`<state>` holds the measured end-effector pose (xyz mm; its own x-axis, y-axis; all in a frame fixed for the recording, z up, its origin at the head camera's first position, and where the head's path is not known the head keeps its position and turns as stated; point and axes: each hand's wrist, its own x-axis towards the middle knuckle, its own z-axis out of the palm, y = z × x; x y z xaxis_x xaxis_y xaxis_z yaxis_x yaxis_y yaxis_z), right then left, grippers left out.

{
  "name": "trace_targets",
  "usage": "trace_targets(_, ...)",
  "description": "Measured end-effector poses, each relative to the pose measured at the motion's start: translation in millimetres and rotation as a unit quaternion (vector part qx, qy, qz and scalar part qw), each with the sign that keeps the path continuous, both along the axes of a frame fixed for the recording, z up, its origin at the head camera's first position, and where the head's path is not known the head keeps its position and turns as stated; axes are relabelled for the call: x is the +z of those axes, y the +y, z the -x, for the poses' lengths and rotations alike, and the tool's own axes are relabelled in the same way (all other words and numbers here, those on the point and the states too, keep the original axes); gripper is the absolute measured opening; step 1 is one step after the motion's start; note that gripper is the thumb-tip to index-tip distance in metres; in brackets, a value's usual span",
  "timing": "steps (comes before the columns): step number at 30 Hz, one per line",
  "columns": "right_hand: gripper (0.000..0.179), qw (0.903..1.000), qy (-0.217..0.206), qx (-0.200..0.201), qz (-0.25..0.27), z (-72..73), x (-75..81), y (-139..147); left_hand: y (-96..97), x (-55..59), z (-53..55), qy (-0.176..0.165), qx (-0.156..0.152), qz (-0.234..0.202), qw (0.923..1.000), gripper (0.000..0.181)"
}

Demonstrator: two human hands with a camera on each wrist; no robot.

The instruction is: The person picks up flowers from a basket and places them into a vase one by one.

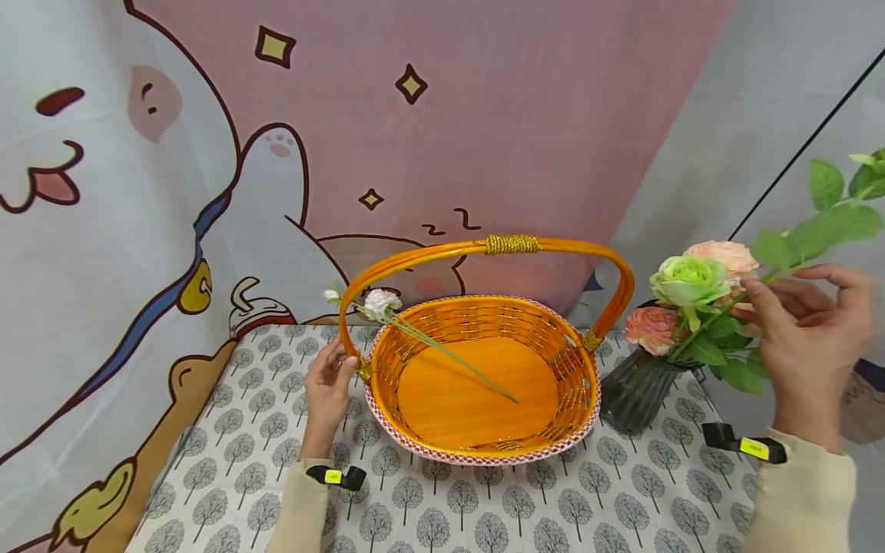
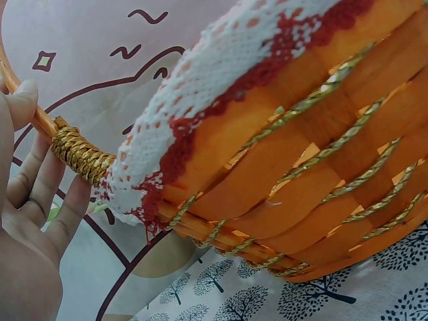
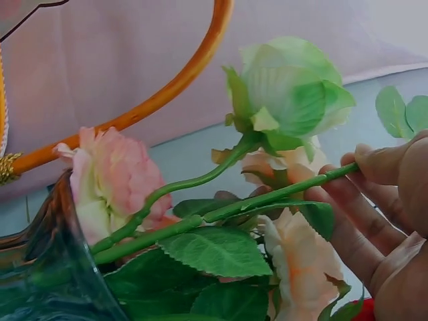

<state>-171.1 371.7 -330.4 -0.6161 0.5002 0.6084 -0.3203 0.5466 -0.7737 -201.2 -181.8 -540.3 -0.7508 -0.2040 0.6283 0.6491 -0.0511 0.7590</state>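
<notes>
An orange woven basket (image 1: 449, 411) with a tall arched handle stands on the table. My left hand (image 1: 328, 395) holds the left foot of the handle (image 2: 45, 123), thumb in front and fingers behind, beside its gold cord wrapping. Over at the right, my right hand (image 1: 819, 342) pinches a green stem (image 3: 281, 192) between thumb and fingers. That stem's lower end is inside the dark glass vase (image 1: 636, 392); leaves spread from its upper part. A green rose (image 1: 691, 280), a pink flower (image 1: 651, 330) and peach flowers (image 1: 726, 256) also stand in the vase.
A white flower (image 1: 380, 303) on a thin stem lies across the basket's left rim, its stem end inside. The tablecloth (image 1: 408, 499) has a tree print. Behind the table hangs a pink cartoon curtain (image 1: 512, 138).
</notes>
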Motion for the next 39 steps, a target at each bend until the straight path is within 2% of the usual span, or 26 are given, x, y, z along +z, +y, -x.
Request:
trace_targets(5,0.038,0.9996,0.028,0.003,-0.007,-1.8,-3.5,-0.9,0.6,-0.1,-0.8,-0.007,-0.001,-0.003,1.0,0.043)
trace_targets(7,0.041,0.9995,0.03,0.006,-0.009,-3.2,-4.5,-0.1,0.8,0.3,-1.0,-0.006,-0.001,-0.002,1.0,0.043)
trace_targets(12,0.047,0.9996,0.016,-0.003,-0.021,-6.4,-7.1,0.2,0.5,1.0,-1.1,-0.004,0.001,-0.003,1.0,0.043)
trace_targets(16,0.044,0.9994,0.002,-0.017,-0.03,-8.5,-12.0,0.1,-0.2,1.5,-1.5,-0.007,0.003,0.0,1.0,0.043)
trace_targets(26,0.044,0.9988,-0.025,-0.006,-0.041,-5.3,-31.6,3.1,0.4,0.4,0.6,-0.005,0.0,0.0,1.0,0.043)
trace_targets(30,0.048,0.9993,-0.029,0.012,-0.021,-4.7,-39.4,4.5,0.6,-0.4,0.6,-0.011,0.003,-0.003,0.9999,0.043)
trace_targets(36,0.057,0.997,-0.06,0.038,0.029,-7.0,-50.3,6.0,-0.1,-0.4,-1.2,-0.016,0.012,0.007,0.9998,0.043)
trace_targets(39,0.059,0.9969,-0.066,0.038,0.021,-8.3,-56.2,5.0,-0.8,-0.6,-1.2,-0.014,0.007,0.005,0.9999,0.043)
